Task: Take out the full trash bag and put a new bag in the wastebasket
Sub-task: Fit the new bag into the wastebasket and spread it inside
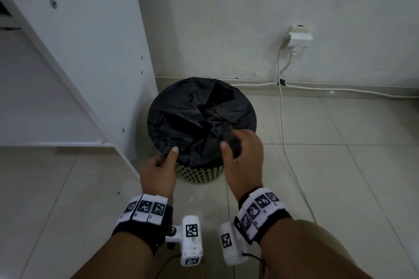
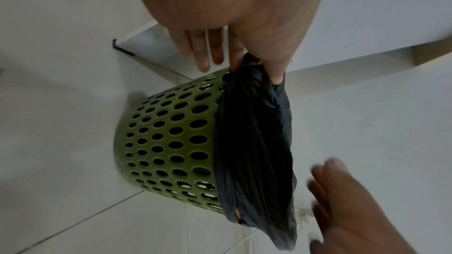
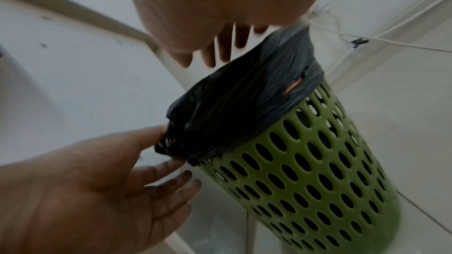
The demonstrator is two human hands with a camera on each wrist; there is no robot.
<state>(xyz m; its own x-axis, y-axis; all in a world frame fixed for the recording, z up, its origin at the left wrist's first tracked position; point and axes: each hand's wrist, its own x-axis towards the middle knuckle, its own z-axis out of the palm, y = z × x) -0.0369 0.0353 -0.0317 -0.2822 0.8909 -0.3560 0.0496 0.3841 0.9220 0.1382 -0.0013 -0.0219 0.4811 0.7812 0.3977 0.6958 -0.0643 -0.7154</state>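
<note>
A green perforated wastebasket stands on the tiled floor by the wall. A black trash bag lines it, its edge folded down over the rim. My left hand pinches that folded edge between thumb and forefinger at the near-left rim, the other fingers straight. My right hand hovers over the near-right rim with fingers loosely extended and no visible grip on the bag. The bag's contents are hidden.
A white cabinet side panel stands close to the basket's left. A wall socket with a plug sits at the right, and its white cable runs down across the floor right of the basket. Open tiled floor lies to the right.
</note>
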